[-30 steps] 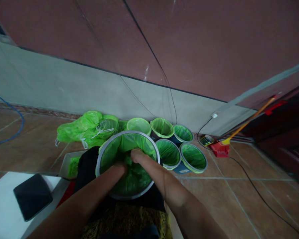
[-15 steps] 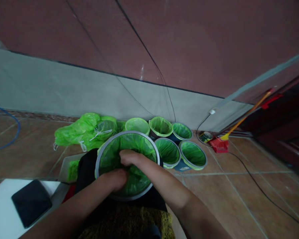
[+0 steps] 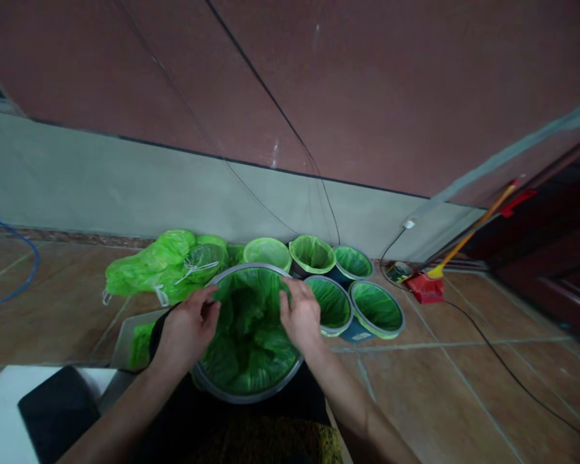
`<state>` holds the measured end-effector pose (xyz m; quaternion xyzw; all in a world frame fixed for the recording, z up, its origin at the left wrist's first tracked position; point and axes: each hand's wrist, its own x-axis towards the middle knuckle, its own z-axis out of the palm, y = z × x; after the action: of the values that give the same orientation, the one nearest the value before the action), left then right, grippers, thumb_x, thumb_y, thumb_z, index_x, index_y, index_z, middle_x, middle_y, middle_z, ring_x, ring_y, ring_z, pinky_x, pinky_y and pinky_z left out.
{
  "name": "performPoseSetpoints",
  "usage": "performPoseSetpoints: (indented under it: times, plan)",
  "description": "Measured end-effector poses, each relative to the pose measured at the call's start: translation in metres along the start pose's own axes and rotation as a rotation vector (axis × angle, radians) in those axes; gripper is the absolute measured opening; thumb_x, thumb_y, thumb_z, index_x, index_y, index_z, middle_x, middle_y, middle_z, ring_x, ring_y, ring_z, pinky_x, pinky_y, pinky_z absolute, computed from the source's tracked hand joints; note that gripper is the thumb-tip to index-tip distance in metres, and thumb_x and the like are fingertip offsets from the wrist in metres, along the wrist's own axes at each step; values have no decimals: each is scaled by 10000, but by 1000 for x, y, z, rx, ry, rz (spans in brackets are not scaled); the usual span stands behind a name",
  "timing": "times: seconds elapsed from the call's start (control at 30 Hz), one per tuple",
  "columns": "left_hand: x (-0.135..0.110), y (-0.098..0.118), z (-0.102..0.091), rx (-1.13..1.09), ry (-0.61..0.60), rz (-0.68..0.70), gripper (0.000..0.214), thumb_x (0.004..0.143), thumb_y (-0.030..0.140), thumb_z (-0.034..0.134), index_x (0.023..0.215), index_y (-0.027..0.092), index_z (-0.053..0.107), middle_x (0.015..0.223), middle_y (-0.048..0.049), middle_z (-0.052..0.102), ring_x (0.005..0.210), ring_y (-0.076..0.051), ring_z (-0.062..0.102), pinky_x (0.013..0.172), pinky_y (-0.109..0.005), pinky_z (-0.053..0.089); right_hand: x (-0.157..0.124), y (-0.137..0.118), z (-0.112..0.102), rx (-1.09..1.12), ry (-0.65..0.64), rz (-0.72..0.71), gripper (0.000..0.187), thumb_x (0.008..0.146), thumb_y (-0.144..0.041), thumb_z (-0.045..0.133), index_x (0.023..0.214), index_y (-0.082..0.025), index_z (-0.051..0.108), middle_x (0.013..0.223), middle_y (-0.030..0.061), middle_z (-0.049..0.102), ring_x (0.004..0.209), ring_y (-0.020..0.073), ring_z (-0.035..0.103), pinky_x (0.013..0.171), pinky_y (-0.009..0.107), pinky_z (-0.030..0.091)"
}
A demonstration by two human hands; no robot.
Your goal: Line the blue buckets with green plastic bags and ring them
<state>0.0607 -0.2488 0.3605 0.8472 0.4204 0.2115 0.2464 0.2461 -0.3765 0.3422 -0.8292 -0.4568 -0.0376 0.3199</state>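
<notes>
A trash bin with a grey rim sits on my lap, lined with a translucent green trash bag. The bag spreads against the inner wall, with creases toward the dark bottom. At the bin's left rim is my left hand, its fingers bent and its thumb apart from them. My right hand is over the opposite rim, fingers bent inward and thumb separated. Neither hand visibly pinches the bag. Whether the fingertips touch the rim, I cannot tell.
Several green-lined bins, one a blue bin, stand by the wall. Left of them lies a heap of green bags. A pale tray, black object, red dustpan, blue hose and black cable surround me.
Both hands have come up out of the bin and parted to its left and right rims. The bag's inside is now visible. The view has shifted slightly.
</notes>
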Motion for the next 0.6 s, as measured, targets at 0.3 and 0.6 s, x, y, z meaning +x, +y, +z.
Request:
performPoseSetpoints:
  times: [0.3,0.6]
  plan:
    - [-2,-18,-9,293,-149,-191,283,904,439,464,889,222,645,754,-51,705,747,-249,683,645,-290,467,-38,40,8,90,-14,341,303,940,-241,436,1170,-141,606,1048,125,713,982,266,678,891,351,506]
    - [41,-70,30,72,-206,-267,280,896,427,468,892,218,654,798,-45,751,827,-237,727,686,-273,517,19,57,46,105,-115,347,249,905,-201,531,1115,-156,656,1057,97,735,992,223,696,904,293,506]
